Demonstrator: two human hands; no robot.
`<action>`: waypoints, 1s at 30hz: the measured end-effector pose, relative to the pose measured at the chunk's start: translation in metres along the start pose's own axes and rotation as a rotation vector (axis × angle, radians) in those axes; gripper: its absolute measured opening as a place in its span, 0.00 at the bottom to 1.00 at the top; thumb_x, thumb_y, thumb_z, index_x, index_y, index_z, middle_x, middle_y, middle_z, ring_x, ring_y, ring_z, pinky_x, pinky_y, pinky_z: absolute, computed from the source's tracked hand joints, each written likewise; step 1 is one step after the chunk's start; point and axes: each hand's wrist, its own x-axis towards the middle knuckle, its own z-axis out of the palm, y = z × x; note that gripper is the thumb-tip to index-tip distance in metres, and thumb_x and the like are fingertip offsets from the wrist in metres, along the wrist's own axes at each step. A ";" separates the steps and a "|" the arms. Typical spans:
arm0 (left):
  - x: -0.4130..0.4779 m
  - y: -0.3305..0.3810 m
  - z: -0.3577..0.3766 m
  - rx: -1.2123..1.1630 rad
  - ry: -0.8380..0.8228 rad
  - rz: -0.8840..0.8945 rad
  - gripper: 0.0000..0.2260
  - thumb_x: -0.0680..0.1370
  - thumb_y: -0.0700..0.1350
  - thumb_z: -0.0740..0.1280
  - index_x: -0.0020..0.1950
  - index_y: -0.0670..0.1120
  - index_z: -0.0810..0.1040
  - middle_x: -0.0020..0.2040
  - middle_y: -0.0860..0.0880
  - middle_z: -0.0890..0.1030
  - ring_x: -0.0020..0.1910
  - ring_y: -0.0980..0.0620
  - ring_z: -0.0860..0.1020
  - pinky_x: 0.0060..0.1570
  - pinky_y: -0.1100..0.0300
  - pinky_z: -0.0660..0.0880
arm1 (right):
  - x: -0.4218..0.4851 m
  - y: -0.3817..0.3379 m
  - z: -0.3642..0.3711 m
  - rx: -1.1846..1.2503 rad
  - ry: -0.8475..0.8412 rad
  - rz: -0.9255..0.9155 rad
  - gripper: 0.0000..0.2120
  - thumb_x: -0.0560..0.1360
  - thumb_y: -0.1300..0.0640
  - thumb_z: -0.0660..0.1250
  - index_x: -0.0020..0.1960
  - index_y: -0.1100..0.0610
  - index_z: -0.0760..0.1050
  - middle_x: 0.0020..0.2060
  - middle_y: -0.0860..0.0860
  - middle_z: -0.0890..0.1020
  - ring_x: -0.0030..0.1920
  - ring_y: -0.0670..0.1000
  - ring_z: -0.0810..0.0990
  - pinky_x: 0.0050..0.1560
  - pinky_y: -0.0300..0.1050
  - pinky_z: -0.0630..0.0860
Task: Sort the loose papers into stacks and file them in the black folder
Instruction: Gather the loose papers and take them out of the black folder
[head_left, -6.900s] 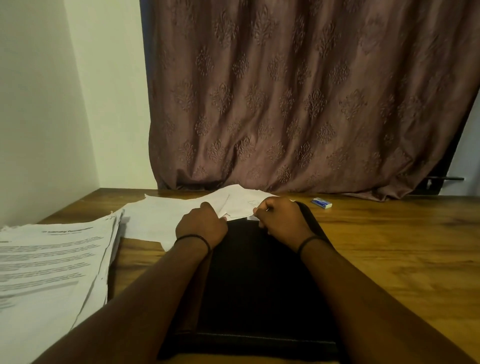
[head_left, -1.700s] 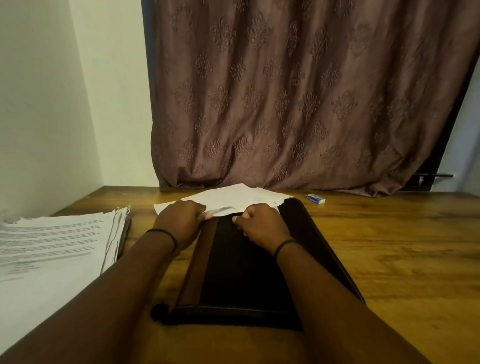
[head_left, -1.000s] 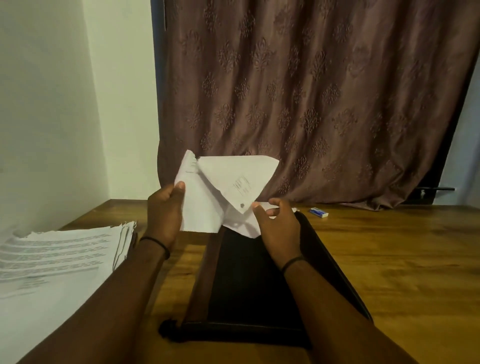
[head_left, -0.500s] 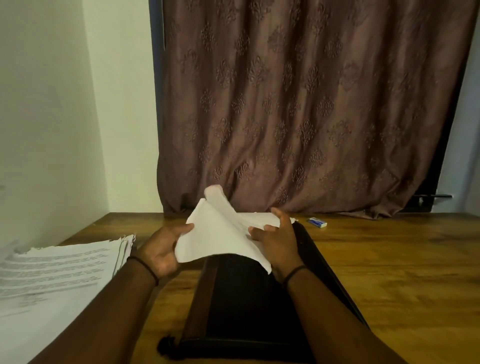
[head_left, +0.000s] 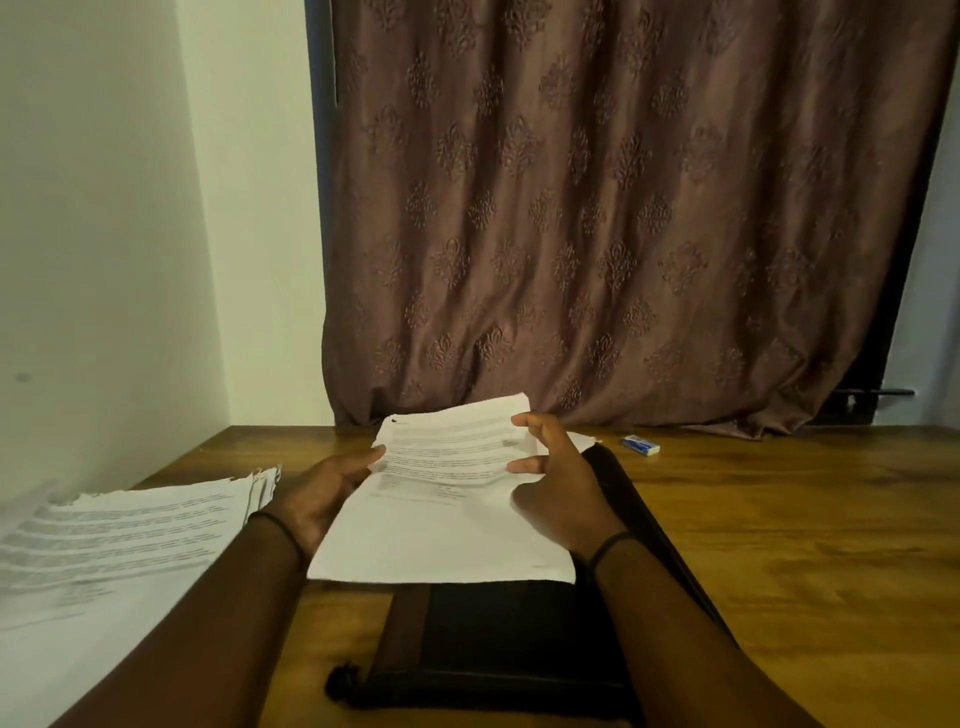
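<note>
The sheet (head_left: 441, 525), crumpled a moment ago, is now spread flat above the folder (head_left: 498, 634). The left hand (head_left: 322, 493) and right hand (head_left: 563, 499) hold its side edges, fingers (head_left: 524, 464) lightly curled. So light a hold may let it sag, crease, or slip off the folder.

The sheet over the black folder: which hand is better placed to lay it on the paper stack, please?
Likely left: left hand holds the sheet on the side nearest the stack; right hand is farther.
</note>
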 end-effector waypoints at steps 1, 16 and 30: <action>0.003 -0.001 0.000 0.026 0.025 -0.012 0.19 0.77 0.46 0.67 0.66 0.40 0.77 0.60 0.38 0.81 0.55 0.38 0.81 0.52 0.46 0.79 | -0.001 -0.001 0.000 0.021 0.001 -0.007 0.37 0.68 0.76 0.68 0.65 0.42 0.67 0.59 0.41 0.74 0.57 0.44 0.78 0.47 0.38 0.82; 0.019 -0.009 0.000 0.058 0.117 0.092 0.11 0.80 0.39 0.63 0.61 0.40 0.77 0.57 0.38 0.82 0.47 0.39 0.84 0.42 0.49 0.82 | 0.002 0.005 -0.008 0.236 0.125 0.396 0.02 0.76 0.63 0.71 0.46 0.58 0.78 0.43 0.51 0.84 0.37 0.47 0.81 0.26 0.32 0.72; -0.033 0.044 0.020 0.297 0.335 0.406 0.12 0.78 0.29 0.64 0.60 0.26 0.74 0.61 0.37 0.77 0.55 0.38 0.78 0.55 0.54 0.73 | -0.003 -0.030 0.019 0.135 0.167 0.307 0.13 0.76 0.52 0.71 0.44 0.63 0.79 0.39 0.55 0.85 0.43 0.57 0.84 0.47 0.48 0.80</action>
